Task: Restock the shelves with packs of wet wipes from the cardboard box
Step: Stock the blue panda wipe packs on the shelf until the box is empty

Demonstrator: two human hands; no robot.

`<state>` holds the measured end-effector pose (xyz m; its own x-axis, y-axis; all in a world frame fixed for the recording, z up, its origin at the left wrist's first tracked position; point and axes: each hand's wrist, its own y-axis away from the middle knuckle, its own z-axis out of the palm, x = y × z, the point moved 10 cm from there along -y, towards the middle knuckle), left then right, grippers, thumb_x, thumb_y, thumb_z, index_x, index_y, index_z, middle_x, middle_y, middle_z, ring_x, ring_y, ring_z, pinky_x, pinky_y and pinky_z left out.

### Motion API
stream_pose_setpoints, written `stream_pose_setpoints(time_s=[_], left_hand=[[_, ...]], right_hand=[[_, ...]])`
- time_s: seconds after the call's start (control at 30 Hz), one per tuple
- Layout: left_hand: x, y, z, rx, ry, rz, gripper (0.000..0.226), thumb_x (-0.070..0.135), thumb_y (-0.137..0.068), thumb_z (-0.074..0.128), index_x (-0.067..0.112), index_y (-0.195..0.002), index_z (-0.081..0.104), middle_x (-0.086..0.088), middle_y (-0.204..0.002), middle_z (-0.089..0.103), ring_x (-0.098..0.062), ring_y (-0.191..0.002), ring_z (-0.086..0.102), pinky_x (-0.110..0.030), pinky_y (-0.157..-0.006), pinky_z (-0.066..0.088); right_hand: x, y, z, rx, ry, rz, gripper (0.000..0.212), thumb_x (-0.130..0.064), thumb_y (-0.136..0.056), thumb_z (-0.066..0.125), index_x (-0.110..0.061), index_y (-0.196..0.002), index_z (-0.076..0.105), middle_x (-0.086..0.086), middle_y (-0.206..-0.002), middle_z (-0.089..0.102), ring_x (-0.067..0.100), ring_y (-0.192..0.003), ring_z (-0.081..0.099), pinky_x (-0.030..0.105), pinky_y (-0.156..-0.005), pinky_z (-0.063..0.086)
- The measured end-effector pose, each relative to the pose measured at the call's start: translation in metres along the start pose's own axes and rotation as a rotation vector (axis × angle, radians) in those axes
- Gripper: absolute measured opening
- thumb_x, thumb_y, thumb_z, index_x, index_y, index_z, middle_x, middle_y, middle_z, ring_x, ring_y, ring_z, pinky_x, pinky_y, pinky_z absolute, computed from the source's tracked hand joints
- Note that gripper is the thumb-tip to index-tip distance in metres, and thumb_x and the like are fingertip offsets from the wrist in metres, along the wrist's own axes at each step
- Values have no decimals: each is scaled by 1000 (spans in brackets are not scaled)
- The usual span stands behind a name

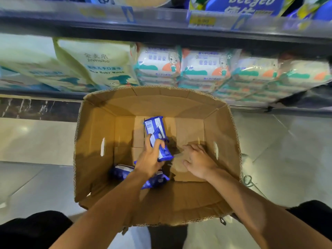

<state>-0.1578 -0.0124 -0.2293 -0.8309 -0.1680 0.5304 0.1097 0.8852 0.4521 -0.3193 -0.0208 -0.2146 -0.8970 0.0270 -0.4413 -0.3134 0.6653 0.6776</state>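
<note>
An open cardboard box [93, 141] stands on the floor in front of me. Both my arms reach into it. My left hand [150, 159] grips a blue pack of wet wipes [164, 151] above the box bottom. A second blue pack [152, 125] stands behind it toward the far wall. More blue packs [122, 172] lie under my left forearm at the near left. My right hand [197, 159] hovers with fingers spread over the bare cardboard bottom, holding nothing.
A low shelf [36, 91] behind the box holds large pale baby-wipe bags [100, 63] and stacked white-and-teal wipe packs [204, 69]. An upper shelf edge with price tags [201, 21] runs overhead. Glossy floor tiles [36, 141] surround the box. My dark-clothed knees [30, 229] flank its near side.
</note>
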Motion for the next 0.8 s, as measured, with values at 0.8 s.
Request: stream_pose_setpoints(time_s=[0.8], left_hand=[[-142, 22, -51, 240, 1227, -612, 47, 32, -91, 63, 31, -136, 48, 7, -118, 70, -16, -110, 68, -44, -112, 42]], right_hand=[[-66, -129, 32, 465, -230, 288, 122, -48, -55, 91, -17, -150, 22, 7, -151, 26, 28, -138, 25, 39, -113, 33]])
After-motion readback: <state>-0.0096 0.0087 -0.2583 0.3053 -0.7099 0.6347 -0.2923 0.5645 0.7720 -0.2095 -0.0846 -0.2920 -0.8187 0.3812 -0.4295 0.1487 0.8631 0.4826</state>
